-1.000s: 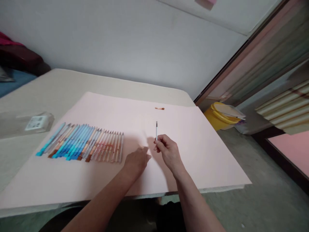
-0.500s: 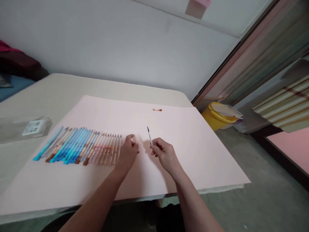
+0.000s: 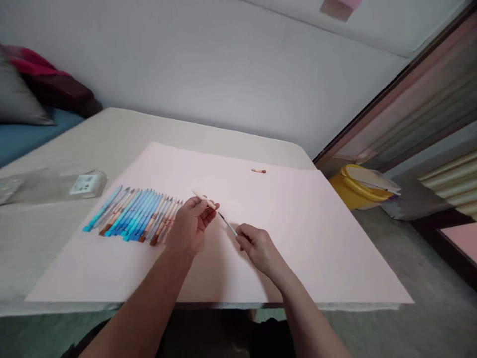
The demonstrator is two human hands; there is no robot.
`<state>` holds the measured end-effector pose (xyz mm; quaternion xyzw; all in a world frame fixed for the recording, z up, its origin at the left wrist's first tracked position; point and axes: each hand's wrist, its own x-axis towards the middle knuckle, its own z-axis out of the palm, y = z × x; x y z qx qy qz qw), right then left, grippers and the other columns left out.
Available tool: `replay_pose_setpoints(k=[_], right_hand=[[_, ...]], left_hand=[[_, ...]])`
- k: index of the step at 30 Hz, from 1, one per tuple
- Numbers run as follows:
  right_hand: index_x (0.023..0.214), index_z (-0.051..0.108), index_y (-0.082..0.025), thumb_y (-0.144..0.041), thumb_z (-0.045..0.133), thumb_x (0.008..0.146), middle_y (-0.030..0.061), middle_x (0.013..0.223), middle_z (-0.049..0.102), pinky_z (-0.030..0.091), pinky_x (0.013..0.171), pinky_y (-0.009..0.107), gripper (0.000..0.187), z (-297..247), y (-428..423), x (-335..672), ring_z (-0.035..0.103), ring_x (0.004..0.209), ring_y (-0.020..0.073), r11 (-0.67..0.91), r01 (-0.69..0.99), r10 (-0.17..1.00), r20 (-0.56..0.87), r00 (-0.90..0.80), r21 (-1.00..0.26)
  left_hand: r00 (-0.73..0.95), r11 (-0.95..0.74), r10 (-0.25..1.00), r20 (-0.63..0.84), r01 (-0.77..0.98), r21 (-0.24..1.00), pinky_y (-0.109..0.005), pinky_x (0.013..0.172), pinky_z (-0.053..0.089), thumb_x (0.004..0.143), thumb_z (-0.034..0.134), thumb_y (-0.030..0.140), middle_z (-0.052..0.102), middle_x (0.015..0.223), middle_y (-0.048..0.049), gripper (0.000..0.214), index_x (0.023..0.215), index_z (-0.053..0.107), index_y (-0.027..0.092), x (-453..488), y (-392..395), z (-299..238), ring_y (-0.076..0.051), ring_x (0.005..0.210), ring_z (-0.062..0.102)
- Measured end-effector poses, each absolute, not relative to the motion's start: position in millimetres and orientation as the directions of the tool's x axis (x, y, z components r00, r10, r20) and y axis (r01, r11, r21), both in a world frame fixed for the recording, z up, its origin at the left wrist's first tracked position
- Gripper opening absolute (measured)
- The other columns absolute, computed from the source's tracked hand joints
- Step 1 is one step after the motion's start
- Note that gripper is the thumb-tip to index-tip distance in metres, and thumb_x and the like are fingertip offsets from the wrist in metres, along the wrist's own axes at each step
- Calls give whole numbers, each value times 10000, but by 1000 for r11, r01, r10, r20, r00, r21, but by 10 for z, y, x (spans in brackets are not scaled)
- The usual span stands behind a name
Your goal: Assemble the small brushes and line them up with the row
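Note:
My left hand [image 3: 191, 224] pinches a pale pen barrel [image 3: 203, 198] that points up and to the left, just above the pink sheet [image 3: 290, 238]. My right hand [image 3: 257, 246] is closed on a thin pen refill [image 3: 227, 224], whose tip points toward the barrel's near end. A row of several blue, white and brown pens [image 3: 134, 216] lies side by side on the sheet, just left of my left hand.
A small brown pen piece [image 3: 258, 170] lies alone near the sheet's far edge. A clear plastic packet with a label [image 3: 86, 184] rests on the beige table at the left. A yellow bucket [image 3: 350, 188] stands on the floor at the right. Cushions sit at the far left.
My left hand has picked a pale pen barrel up from beside the row and lifted it. My right hand has tilted the refill leftward, bringing its tip toward the barrel.

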<state>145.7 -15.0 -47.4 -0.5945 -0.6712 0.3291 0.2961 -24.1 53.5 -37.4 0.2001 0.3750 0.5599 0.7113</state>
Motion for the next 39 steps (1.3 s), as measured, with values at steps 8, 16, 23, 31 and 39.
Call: replay_pose_setpoints(k=[8,16,23,31,39], right_hand=[[729,548,-204,-145,452,820,-28,601,530,361,562,213,145,-535,-137,1481,507,572,115,90,612,993,22,-118,-786],[729,534,-205,-135,452,816,-22,641,546,368,574,212,139,-508,-134,1501,522,597,115,79,634,994,9,-113,-769],[743,558,-208,-164,463,829,-22,636,549,382,573,215,135,-483,-139,1474,518,588,113,65,617,996,18,-82,-784],[846,624,-203,-207,507,830,-26,621,548,419,550,212,118,-490,-137,1419,526,554,104,6,458,998,32,50,-889],[784,513,-205,-226,567,805,-35,615,566,456,519,219,62,-499,-147,1376,549,530,107,-44,231,988,-9,153,-972]], left_hand=[[75,210,976,-203,-566,797,-287,757,458,737,626,232,621,787,-22,170,871,549,160,-208,508,-376,-142,784,627],[47,121,993,-112,-432,894,-297,759,452,737,623,244,630,790,-24,150,856,575,166,-146,483,-352,-145,781,619],[85,77,995,-52,-322,944,-316,775,458,743,606,252,642,802,-36,130,841,589,168,-83,439,-378,-154,789,619],[196,225,966,-167,-326,918,-312,768,464,759,596,267,653,871,-53,124,812,557,162,28,330,-453,-147,807,606],[259,410,910,-323,-463,786,-297,684,498,763,616,264,663,866,-76,164,853,521,165,138,245,-538,-149,726,629]])
